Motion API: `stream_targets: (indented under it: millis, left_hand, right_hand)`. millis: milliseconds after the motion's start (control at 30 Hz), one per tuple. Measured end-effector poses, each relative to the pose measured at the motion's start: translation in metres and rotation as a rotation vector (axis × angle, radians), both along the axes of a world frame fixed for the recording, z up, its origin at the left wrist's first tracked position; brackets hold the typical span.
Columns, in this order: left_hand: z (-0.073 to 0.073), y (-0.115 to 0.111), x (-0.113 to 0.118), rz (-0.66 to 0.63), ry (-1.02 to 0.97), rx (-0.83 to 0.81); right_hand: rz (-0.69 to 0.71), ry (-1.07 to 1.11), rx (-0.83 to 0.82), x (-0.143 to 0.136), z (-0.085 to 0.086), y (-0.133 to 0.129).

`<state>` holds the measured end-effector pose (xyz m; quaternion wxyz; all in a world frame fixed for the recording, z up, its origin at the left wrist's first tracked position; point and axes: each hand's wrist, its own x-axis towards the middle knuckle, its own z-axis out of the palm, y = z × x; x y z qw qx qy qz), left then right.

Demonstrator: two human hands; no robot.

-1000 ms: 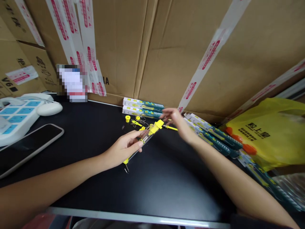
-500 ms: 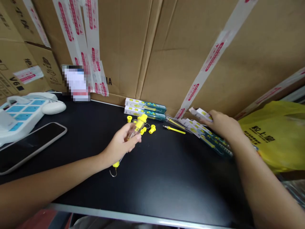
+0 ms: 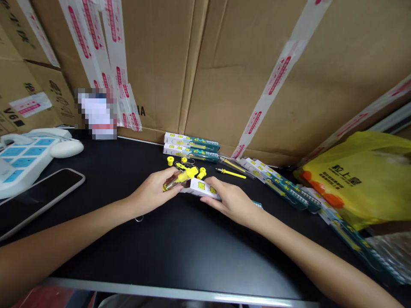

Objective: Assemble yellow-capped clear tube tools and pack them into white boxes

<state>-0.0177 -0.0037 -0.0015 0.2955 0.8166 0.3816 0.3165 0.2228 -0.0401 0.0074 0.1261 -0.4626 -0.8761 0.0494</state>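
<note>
My left hand is closed around a clear tube with a yellow cap, its metal hook showing below the wrist. A narrow white and green box is gripped in my right hand, its white end close to the tube. Behind the hands lie small yellow parts, thin wire rings and a yellow rod with a metal tip. Two similar boxes rest against the cardboard. More such boxes lie in a row at the right.
On the black table at the left are a phone, a white power strip and a white mouse. A blurred-out screen leans at the back. A yellow bag sits at the right.
My right hand has come from the row of boxes to the middle, bringing one box beside the tube. The tube in my left hand is now tilted flatter. The view has shifted slightly right.
</note>
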Motion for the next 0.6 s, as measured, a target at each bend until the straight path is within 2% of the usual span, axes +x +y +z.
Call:
stream_targets:
  millis: [200, 400, 600]
  left_hand:
    - [-0.001, -0.01, 0.002, -0.018, -0.068, -0.04]
    - [-0.002, -0.009, 0.002, -0.039, -0.179, 0.075]
    - [-0.003, -0.01, 0.0, -0.045, -0.24, -0.132]
  right_hand:
    - [-0.001, -0.02, 0.003, 0.0, 0.002, -0.003]
    - [0.046, 0.002, 0.016, -0.005, 0.002, -0.01]
    - [0.055, 0.014, 0.032, -0.005, 0.004, -0.014]
